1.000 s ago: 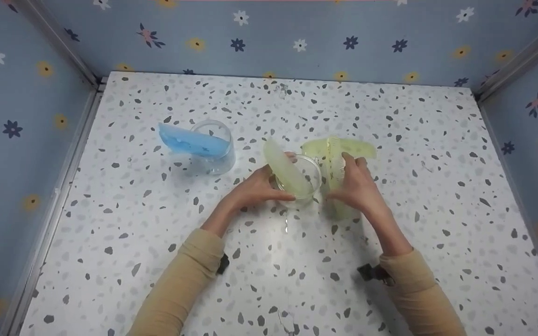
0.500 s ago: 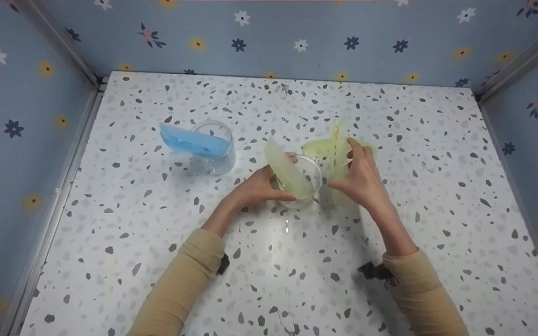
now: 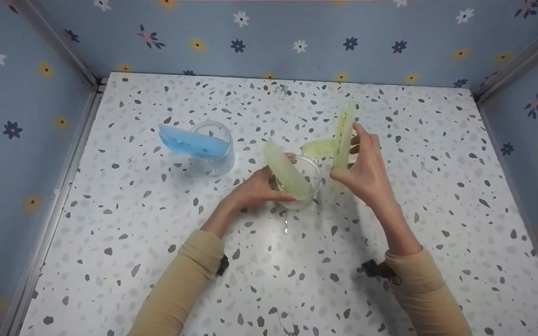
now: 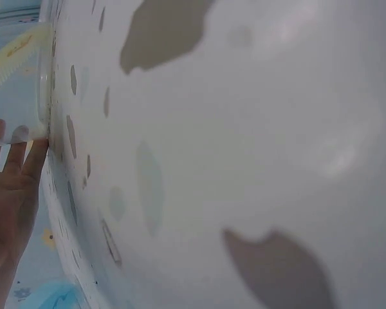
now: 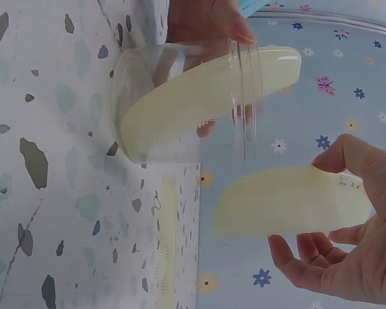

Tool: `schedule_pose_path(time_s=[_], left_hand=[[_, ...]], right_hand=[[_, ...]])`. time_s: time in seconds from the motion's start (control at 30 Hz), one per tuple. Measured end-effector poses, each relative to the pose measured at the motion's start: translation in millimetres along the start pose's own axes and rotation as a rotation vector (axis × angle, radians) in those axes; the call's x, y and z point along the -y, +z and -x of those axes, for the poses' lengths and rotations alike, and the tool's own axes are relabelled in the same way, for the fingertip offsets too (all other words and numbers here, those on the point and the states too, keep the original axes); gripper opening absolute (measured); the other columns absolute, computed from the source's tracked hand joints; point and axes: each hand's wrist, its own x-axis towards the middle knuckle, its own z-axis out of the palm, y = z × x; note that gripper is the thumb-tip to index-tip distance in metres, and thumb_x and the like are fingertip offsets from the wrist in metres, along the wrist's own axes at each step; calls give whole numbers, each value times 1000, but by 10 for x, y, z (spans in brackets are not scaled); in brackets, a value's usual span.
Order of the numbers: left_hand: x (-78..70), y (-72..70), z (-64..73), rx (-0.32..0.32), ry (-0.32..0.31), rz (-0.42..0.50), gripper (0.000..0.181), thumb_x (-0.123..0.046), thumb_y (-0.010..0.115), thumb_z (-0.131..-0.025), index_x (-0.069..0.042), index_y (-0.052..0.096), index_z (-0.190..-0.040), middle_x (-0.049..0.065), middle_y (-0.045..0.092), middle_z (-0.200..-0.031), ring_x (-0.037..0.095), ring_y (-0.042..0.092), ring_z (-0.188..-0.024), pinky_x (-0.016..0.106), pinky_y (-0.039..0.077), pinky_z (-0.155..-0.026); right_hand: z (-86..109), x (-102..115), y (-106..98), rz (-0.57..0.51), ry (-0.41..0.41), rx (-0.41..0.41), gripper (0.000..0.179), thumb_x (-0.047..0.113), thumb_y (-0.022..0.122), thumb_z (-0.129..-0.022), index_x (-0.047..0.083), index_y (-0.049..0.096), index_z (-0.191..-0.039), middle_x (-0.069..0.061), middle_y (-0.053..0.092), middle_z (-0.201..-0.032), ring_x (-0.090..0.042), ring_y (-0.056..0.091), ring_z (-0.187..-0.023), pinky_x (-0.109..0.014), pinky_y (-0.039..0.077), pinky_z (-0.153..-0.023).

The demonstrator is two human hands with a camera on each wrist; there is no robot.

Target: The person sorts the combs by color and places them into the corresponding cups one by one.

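My left hand (image 3: 259, 186) curls round a clear jar (image 3: 319, 179), steadying it upright at mid-table. Inside the jar leans a pale yellow comb (image 3: 283, 165), one end standing out past the rim. To the right of it my right hand (image 3: 367, 172) pinches a second yellow comb (image 3: 343, 137) between thumb and fingers. That comb is raised off the table with its far end pointing up and away; the right wrist view shows the held comb (image 5: 276, 199) below the jar in that picture. A third yellow comb (image 3: 316, 148) lies on the table, partly hidden behind the held one.
Farther left stands another clear jar (image 3: 224, 164) with a blue comb (image 3: 193, 142) slanting out to the left. The speckled white table (image 3: 269, 280) is bordered by flowered blue panels (image 3: 269, 32) at the back and both sides.
My right hand has lifted the second yellow comb from across the third one, moving it up and slightly away and tilting it upward. The left hand and its jar have stayed still.
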Motion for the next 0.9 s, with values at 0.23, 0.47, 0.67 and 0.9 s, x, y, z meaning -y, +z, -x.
schedule_pose_path(time_s=[0.23, 0.47, 0.67, 0.9], left_hand=[[-1, -5, 0, 12, 12, 50, 101, -39, 91, -76, -37, 33, -159, -1, 50, -158, 18, 47, -147, 46, 28, -129], [11, -1, 4, 7, -6, 58, 103, -38, 92, -74, -39, 33, -158, -3, 51, -157, 18, 49, -145, 48, 31, -128], [6, -2, 1, 11, -18, 19, 104, -44, 91, -74, -41, 31, -159, -5, 47, -160, 20, 46, -147, 49, 33, -127], [4, -5, -3, 10, -25, -3, 102, -47, 89, -75, -44, 30, -158, -6, 47, -160, 22, 49, -145, 50, 37, -124]], right_hand=[[10, 76, -32, -78, -44, -51, 100, 6, 72, -71, 8, 28, -161, -18, 47, -131, -27, 57, -113, -40, 62, -88], [-1, 170, -13, -159, -101, -94, 102, 2, 74, -70, 10, 28, -161, -14, 48, -130, -21, 57, -111, -39, 63, -89], [16, 253, 50, -189, -175, -146, 102, 2, 76, -70, 11, 31, -161, -12, 49, -129, -18, 53, -112, -39, 64, -87], [43, 316, 164, -211, -236, -149, 102, 2, 78, -70, 10, 31, -160, -13, 50, -126, -18, 53, -111, -35, 64, -86]])
